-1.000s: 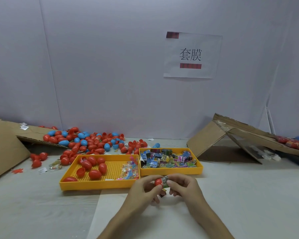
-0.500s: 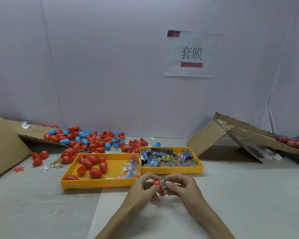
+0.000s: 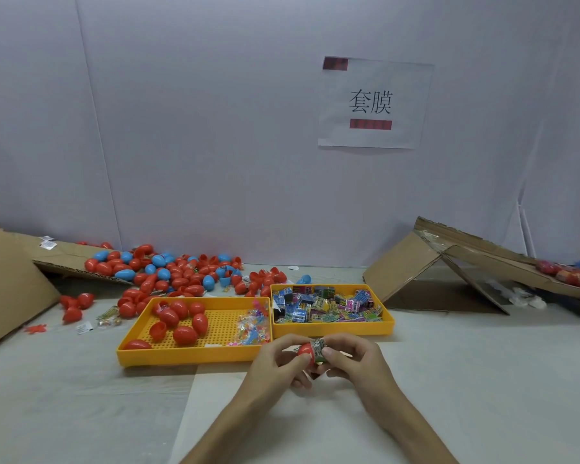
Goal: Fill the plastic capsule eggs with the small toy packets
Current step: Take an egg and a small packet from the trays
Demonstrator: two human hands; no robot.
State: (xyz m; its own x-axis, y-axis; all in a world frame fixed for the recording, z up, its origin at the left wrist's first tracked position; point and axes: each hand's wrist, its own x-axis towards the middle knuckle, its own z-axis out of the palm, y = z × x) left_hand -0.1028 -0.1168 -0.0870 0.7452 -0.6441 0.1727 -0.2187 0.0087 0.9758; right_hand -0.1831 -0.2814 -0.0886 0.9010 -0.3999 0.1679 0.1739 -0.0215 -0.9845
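Just in front of the trays, my left hand (image 3: 278, 361) grips a red capsule egg half (image 3: 304, 350). My right hand (image 3: 350, 360) pinches a small printed toy packet (image 3: 318, 345) that sits against the egg's open end. The left yellow tray (image 3: 188, 354) holds several red eggs (image 3: 181, 321) and clear bags of small toys (image 3: 252, 328). The right yellow tray (image 3: 332, 328) is filled with colourful toy packets (image 3: 325, 304).
A heap of red and blue eggs (image 3: 175, 272) lies behind the left tray, spilling from a cardboard flap (image 3: 64, 256). A folded cardboard box (image 3: 449, 266) stands at the right. A few loose eggs (image 3: 76, 306) and packets lie at the left.
Both hands stayed together in front of the trays, and the packet has gone a little deeper against the red egg half.
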